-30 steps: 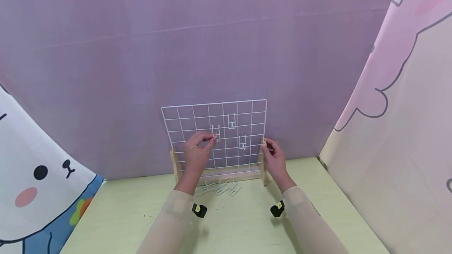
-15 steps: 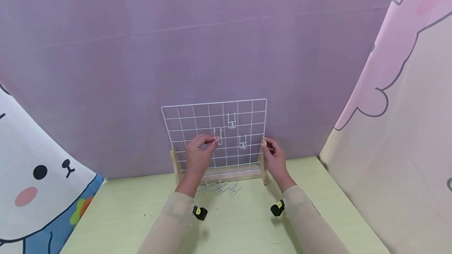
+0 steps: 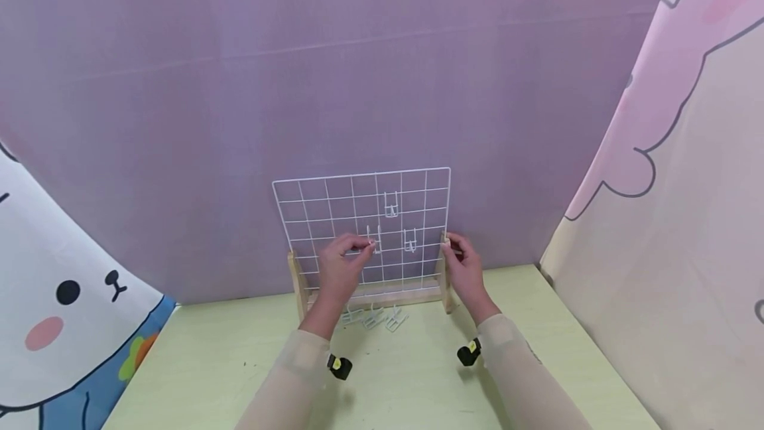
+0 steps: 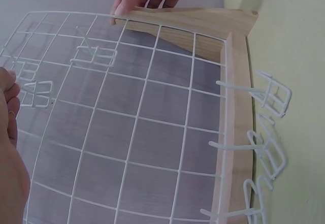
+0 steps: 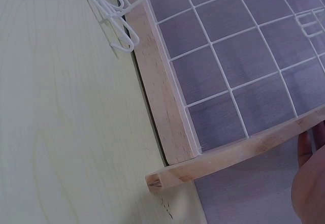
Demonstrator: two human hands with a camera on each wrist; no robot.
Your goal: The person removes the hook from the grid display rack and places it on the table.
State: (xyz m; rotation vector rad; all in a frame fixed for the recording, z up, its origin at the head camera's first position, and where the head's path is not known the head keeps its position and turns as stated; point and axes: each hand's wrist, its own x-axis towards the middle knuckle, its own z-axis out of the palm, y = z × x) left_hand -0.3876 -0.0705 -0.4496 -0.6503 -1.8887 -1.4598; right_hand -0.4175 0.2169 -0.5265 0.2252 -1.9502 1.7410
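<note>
A white wire grid panel [image 3: 361,176] stands upright in a wooden stand [image 3: 396,295]. My left hand [image 3: 341,269] pinches a white wire hook [image 3: 379,239] between thumb and forefinger, in front of the panel's middle. In the left wrist view that hook [image 4: 43,94] overlaps the grid wires, its arm running to the fingertips. Two like hooks hang on the grid, one higher up [image 3: 390,208] and another to the right [image 3: 410,243]. With thumb and fingers, my right hand [image 3: 465,271] grips the top of the stand's right wooden upright, beside the panel's edge.
Several loose wire hooks [image 3: 394,319] lie on the pale wooden table [image 3: 406,383] before the stand's base. Behind the panel hangs a purple backdrop [image 3: 358,85]. Cartoon-printed cloths border the left [image 3: 77,237] and right [image 3: 686,231] sides.
My left hand has moved a little right and down across the panel, carrying the pinched hook with it. The right hand keeps its hold, and the hung hooks stay in place.
</note>
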